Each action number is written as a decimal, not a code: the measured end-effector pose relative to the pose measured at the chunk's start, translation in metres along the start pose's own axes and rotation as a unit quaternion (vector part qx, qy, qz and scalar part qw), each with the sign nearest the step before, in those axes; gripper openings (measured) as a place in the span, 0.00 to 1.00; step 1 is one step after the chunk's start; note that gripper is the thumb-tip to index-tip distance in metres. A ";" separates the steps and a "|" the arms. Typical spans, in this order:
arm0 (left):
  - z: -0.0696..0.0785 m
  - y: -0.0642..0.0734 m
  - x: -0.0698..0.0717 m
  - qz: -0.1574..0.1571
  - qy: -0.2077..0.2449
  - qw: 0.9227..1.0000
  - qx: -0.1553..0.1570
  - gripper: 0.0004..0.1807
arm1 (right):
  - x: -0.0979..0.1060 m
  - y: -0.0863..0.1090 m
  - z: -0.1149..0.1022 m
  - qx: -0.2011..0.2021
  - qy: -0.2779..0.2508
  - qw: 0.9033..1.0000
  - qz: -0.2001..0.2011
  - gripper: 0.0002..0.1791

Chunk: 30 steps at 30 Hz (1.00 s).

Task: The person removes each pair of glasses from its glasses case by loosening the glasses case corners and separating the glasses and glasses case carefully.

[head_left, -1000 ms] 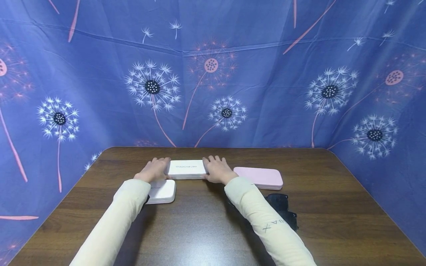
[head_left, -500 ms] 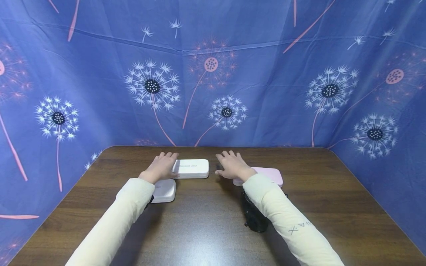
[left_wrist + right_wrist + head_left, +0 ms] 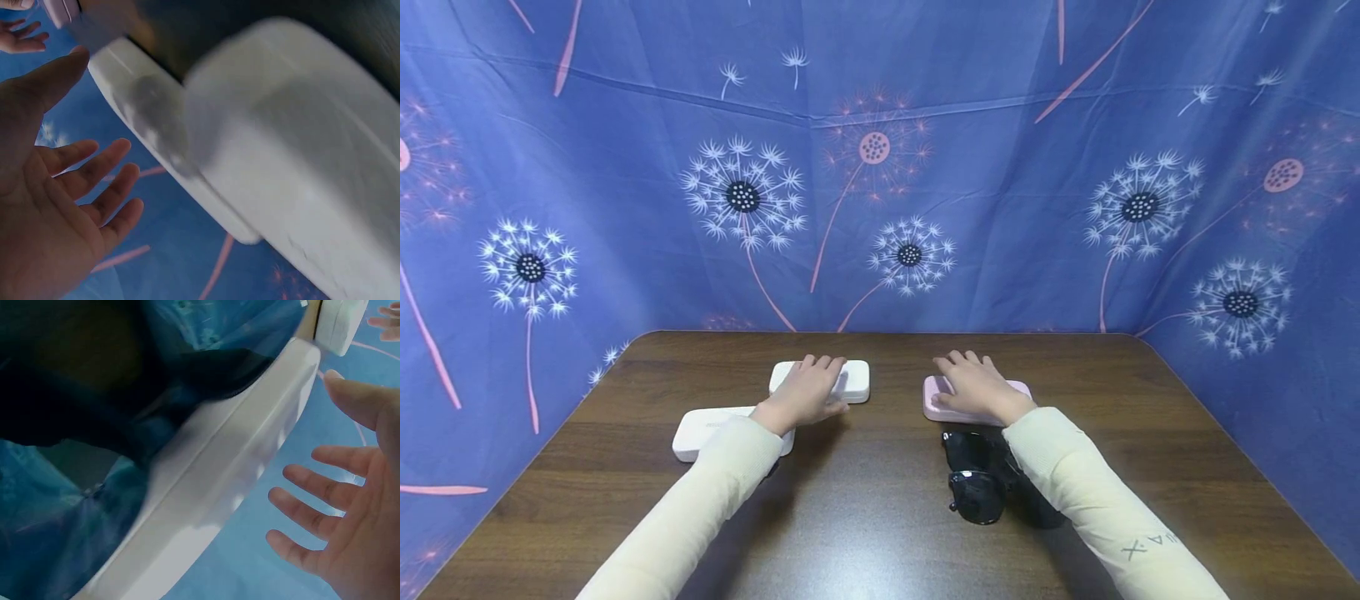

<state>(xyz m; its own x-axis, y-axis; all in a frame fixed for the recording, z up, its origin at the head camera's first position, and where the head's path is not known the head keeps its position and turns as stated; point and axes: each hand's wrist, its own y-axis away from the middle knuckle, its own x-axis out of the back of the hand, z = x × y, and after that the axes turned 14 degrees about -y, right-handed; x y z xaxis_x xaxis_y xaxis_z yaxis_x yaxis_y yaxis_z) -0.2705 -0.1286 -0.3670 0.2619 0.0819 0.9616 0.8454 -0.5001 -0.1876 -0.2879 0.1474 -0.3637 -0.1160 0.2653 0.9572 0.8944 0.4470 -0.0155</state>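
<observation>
My left hand (image 3: 807, 392) hovers over the far white glasses case (image 3: 856, 383), its fingers spread. In the left wrist view the fingers of this hand (image 3: 69, 212) are relaxed and hold nothing. A nearer white glasses case (image 3: 703, 429) lies partly under the left forearm. On the right, my right hand (image 3: 976, 388) is over the pink glasses case (image 3: 934, 408), fingers loosely extended and apart from the case in the right wrist view. Black sunglasses (image 3: 977, 497) lie in front of the pink case, partly hidden by the right sleeve; their lenses loom large in the right wrist view.
The brown wooden table (image 3: 865, 533) ends at the back against a blue curtain (image 3: 1000, 192) printed with dandelions. The curtain also hangs along both sides.
Both hands have let go of the far white case's ends. The right hand moved right over the pink case, uncovering the sunglasses; the left hand moved right, over the white case.
</observation>
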 end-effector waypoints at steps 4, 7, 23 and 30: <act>0.015 -0.003 -0.003 0.000 0.012 1.000 -0.009 0.38 | 0.001 0.013 0.013 -0.002 -0.010 1.000 0.012 0.36; 0.026 -0.007 -0.007 0.002 0.011 1.000 -0.012 0.38 | 0.000 0.021 0.022 -0.001 -0.010 1.000 0.024 0.36; 0.065 -0.027 -0.011 0.028 -0.011 0.999 -0.026 0.38 | 0.003 0.057 0.062 -0.018 -0.007 0.998 0.059 0.40; 0.079 -0.038 -0.011 0.016 -0.002 1.000 -0.025 0.38 | 0.005 0.064 0.074 -0.028 -0.005 0.997 0.068 0.42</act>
<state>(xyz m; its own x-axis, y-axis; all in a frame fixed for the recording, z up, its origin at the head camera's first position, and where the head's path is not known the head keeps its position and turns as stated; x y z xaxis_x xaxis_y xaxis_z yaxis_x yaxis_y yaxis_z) -0.2685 -0.0427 -0.3860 0.2904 0.0681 0.9545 0.8118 -0.5456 -0.2081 -0.2629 0.2403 -0.3815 0.0038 0.3292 0.9442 0.9247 0.3583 -0.1287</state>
